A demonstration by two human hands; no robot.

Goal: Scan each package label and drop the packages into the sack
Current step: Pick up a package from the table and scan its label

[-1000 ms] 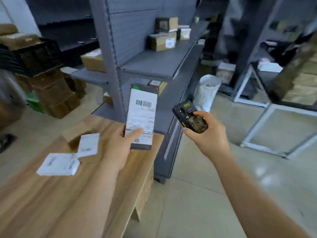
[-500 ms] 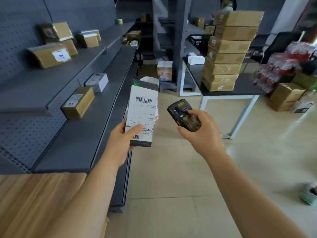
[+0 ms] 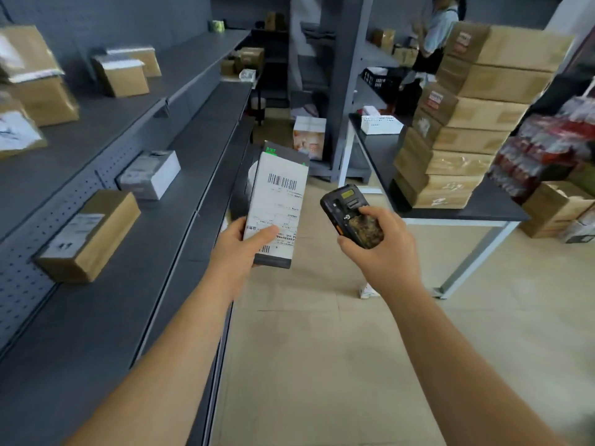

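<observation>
Reaching forward from the bottom edge on two bare forearms, over a pale floor. Grips the package [image 3: 278,204] low down in the left hand [image 3: 240,249], thumb pressed across the bottom of the label [image 3: 283,194], fingers wrapped behind and out of sight; holds it upright at chest level, tilted slightly, barcode near the top and facing the camera. Clasps the scanner [image 3: 352,217] in the right hand [image 3: 383,249], fingers curled round its lower body, the head aimed up and forward, just beside the package but apart from it. Likely mid-scan or just before it. Could well miss the read: points past the barcode rather than at it, and covers a second small barcode with the thumb. Could also let the package slip, held only at its lower end with most of its length standing free above the grip. Shows a white sliver behind the package, perhaps the sack, too hidden to tell; risks a drop onto the floor if released without looking. Passes, on the left, grey shelves [image 3: 128,252] bearing a brown box [image 3: 93,233] and a white box [image 3: 151,175]; further right, a black table [image 3: 450,210] with stacked cartons [image 3: 467,123]; at the back, a person [image 3: 441,27] standing.
</observation>
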